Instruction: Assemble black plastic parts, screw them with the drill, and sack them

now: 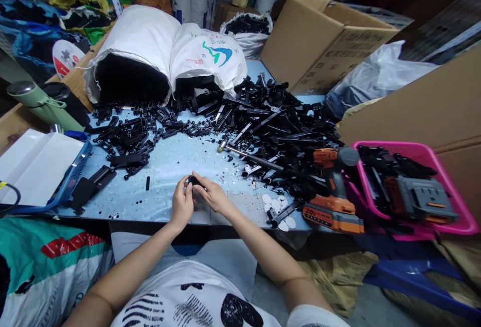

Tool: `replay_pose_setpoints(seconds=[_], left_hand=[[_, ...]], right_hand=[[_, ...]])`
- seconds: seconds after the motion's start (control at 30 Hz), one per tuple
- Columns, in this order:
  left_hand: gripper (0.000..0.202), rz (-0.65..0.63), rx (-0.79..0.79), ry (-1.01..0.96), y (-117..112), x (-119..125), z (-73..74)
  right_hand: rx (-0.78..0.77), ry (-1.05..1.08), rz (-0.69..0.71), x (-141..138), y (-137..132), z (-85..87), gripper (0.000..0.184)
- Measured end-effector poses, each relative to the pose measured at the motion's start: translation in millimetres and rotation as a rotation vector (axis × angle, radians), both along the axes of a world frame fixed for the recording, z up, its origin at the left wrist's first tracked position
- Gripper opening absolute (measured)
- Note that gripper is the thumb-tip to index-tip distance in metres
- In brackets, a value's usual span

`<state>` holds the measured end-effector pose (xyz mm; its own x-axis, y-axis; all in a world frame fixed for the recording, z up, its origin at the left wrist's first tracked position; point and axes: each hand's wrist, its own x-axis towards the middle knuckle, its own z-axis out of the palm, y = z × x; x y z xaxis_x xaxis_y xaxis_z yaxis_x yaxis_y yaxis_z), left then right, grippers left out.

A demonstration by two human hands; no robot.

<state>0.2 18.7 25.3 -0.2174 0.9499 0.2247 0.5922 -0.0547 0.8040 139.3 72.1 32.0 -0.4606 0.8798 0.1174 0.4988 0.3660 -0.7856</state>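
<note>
My left hand [182, 202] and my right hand [212, 192] meet over the front edge of the table. Between their fingertips is a small black part [195, 180], partly covered by the fingers, so its exact kind does not show. Both hands are closed on it. Just left of them a flat black strip [148, 183] lies on the light blue tabletop [176, 161]. A hammer [248, 155] with a yellowish head rests beyond my right hand, against a heap of black plastic parts [278, 121]. White round discs [276, 204] lie to the right.
An orange cordless drill [334, 191] stands at the right, beside a pink basket [417, 147] holding black parts. Two white sacks [139, 31] spill black pieces at the back. A cardboard box [300, 41] stands behind the heap. At left are a blue tray [80, 159] with paper and a green bottle [45, 106].
</note>
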Motion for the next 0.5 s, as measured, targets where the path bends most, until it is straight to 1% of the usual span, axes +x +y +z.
replay_pose_setpoints(seconds=[0.03,0.07,0.1,0.17,0.2,0.23,0.27,0.3,0.33,0.4,0.47,0.5], left_hand=[[0.047,0.005,-0.040,0.071,0,-2,-3.4],[0.051,-0.037,-0.060,0.168,1,-5,-5.3],[0.054,-0.131,-0.058,0.283,4,-7,-5.5],[0.055,-0.417,-0.022,0.517,13,-10,-2.1],[0.053,-0.564,-0.009,0.613,18,-10,0.7],[0.049,-0.682,-0.007,0.692,24,-10,3.4],[0.046,-0.753,-0.012,0.755,29,-9,5.7],[0.044,-0.775,-0.020,0.807,33,-8,7.4],[0.043,-0.758,-0.024,0.848,35,-6,8.4],[0.043,-0.670,-0.020,0.901,34,-5,8.5],[0.044,-0.597,-0.012,0.931,28,-7,7.8],[0.044,-0.578,-0.014,0.942,24,-9,7.7]], right_hand=[[0.018,-0.115,-0.026,8,19,2.3,0.046],[0.052,-0.223,-0.106,17,42,5.6,0.043],[0.091,-0.311,-0.239,27,67,9.5,0.041],[0.197,-0.475,-0.517,48,119,17.2,0.034],[0.204,-0.543,-0.596,57,143,20.2,0.030],[0.173,-0.560,-0.667,64,164,22.1,0.027],[0.111,-0.546,-0.745,69,181,22.9,0.023],[0.033,-0.507,-0.817,73,194,22.6,0.022],[-0.042,-0.453,-0.886,75,202,21.5,0.023],[-0.149,-0.358,-0.993,76,210,18.4,0.035],[-0.186,-0.293,-1.042,75,210,17.2,0.047],[-0.199,-0.252,-1.057,74,210,18.2,0.049]])
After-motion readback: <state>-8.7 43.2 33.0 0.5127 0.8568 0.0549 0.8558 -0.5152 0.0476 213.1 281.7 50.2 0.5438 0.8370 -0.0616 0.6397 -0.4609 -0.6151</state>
